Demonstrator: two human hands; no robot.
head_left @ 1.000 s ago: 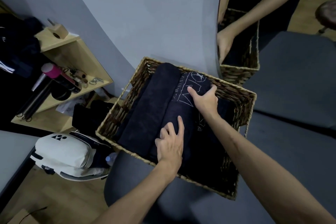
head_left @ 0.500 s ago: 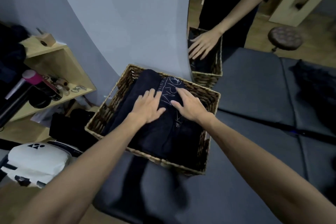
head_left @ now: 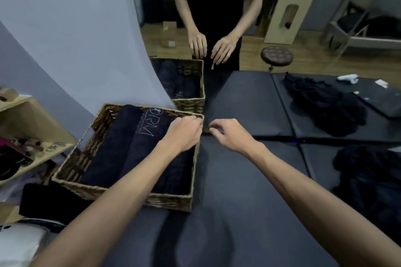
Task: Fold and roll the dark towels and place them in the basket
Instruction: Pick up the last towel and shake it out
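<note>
Meanwhile, at centre frame, the left hand (head_left: 183, 133) hangs over the far right corner of the wicker basket (head_left: 121, 189), fingers curled near the rim; whether it grips the rim cannot be told. The right hand (head_left: 230, 134) hovers just beside it over the dark mat (head_left: 249, 180), fingers loosely curled, holding nothing. Three rolled towels (head_left: 121, 147) fill the basket. Two loose dark piles (head_left: 325, 104) lie at right, with bare mat between.

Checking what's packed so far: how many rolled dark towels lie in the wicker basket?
2 visible: a plain rolled towel along the basket's left side, and a lettered rolled towel beside it. The left forearm may hide more.
</note>
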